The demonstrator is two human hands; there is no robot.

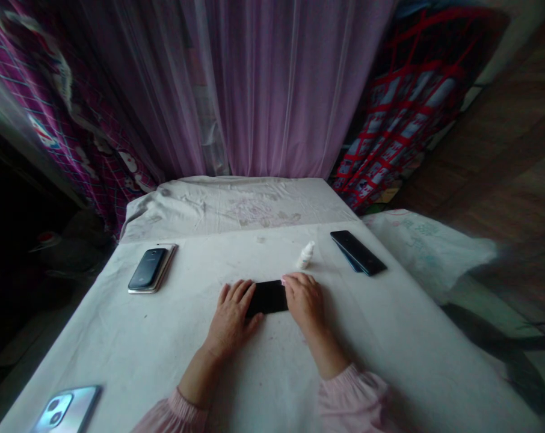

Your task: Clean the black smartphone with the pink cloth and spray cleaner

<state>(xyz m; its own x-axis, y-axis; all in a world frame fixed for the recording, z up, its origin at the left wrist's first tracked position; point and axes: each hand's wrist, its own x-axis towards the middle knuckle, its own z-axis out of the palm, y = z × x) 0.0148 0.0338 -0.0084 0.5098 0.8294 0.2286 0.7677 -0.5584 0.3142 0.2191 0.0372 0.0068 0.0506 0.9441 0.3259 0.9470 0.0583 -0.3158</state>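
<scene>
A black phone [269, 297] lies crosswise on the white cloth, its dark face up. My left hand [234, 310] rests over its left end, with the fingertips at the far edge and the thumb at the near edge. Over the right end is my right hand [306, 300], its fingers curled; a small pinkish-white bit shows at its fingertips, too small to make out. Just beyond my right hand stands a small white bottle [305, 255] with a nozzle top.
Two stacked phones [148, 269] lie at the left, and another pair [359, 252] lies at the right. A light blue phone [69, 410] is at the near left corner. Purple curtains [277, 90] hang beyond the cloth-covered table [254, 204].
</scene>
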